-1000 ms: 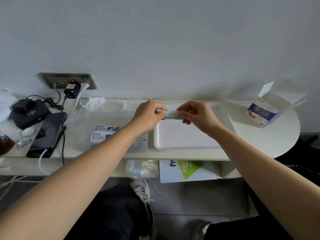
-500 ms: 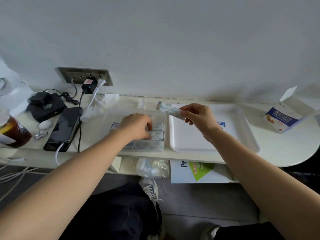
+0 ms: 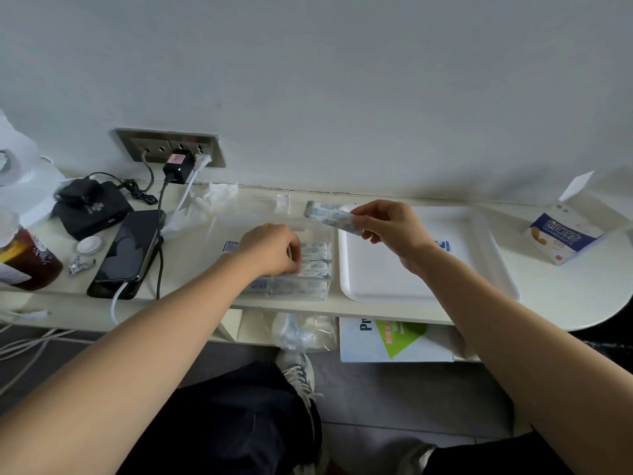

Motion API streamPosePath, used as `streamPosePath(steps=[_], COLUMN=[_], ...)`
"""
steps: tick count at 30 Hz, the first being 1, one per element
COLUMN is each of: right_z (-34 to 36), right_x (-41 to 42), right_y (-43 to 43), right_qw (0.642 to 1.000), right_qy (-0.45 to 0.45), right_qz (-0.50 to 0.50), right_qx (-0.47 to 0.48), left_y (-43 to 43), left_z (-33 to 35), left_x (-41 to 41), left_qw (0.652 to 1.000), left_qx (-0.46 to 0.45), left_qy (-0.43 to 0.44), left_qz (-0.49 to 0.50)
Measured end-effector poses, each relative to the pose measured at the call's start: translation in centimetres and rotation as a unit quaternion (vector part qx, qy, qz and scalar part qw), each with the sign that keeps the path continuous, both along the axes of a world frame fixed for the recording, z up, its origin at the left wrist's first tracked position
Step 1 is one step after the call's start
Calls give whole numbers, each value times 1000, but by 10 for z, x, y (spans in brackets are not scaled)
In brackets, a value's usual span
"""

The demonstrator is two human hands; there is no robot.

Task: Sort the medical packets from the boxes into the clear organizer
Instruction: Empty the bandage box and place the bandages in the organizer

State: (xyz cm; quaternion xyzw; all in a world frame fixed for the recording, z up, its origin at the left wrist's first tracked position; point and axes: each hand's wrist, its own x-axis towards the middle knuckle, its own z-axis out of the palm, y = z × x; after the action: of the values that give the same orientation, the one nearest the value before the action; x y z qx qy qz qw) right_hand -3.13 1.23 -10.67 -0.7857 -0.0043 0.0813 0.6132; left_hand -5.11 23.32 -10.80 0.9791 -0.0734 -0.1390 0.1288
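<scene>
Right fingers (image 3: 358, 214) pinched narrow on one end of a long white strip of blue-printed medical packets (image 3: 329, 217). The strip juts left from my right hand (image 3: 394, 231), raised above the gap between organizer and tray.

Left fingers (image 3: 295, 256) curled down, tips on the stacked white-and-blue packets (image 3: 317, 260) inside the clear plastic organizer (image 3: 329, 234). I cannot tell whether they grip one or only press. My left hand (image 3: 272, 250) covers the organizer's left part; more packets show along its near edge.

Organizer sits on the cream worktop (image 3: 565, 293), just left of a white rectangular plastic tray (image 3: 411, 272), nearly touching it. My right wrist is over the tray.

At the far right of the worktop stands an open blue-and-white cardboard box (image 3: 563, 236), flap up, well apart from the tray.

Left of the organizer lie a black phone (image 3: 132, 250) with cables and a bottle of brown liquid (image 3: 29, 260). On the wall behind is a grey socket strip (image 3: 164, 145) with plugs.
</scene>
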Motion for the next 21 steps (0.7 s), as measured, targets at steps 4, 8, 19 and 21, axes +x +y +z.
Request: streamPosePath(steps=[4, 8, 19, 21], right_z=[2, 3, 10, 11], right_x=[0, -2, -1, 0], right_y=[3, 6, 6, 8], right_qw=[1000, 1000, 999, 999], right_qy=[9, 14, 26, 26], right_qz=[6, 8, 21, 22], right_qx=[-7, -18, -32, -30], left_y=[0, -3, -1, 4], left_z=[-3, -4, -2, -1], left_x=[-1, 1, 4, 2], left_qw=[1000, 999, 996, 995], left_qx=[-11, 0, -46, -66], left_qy=[9, 33, 70, 73], left_qz=[14, 24, 20, 9])
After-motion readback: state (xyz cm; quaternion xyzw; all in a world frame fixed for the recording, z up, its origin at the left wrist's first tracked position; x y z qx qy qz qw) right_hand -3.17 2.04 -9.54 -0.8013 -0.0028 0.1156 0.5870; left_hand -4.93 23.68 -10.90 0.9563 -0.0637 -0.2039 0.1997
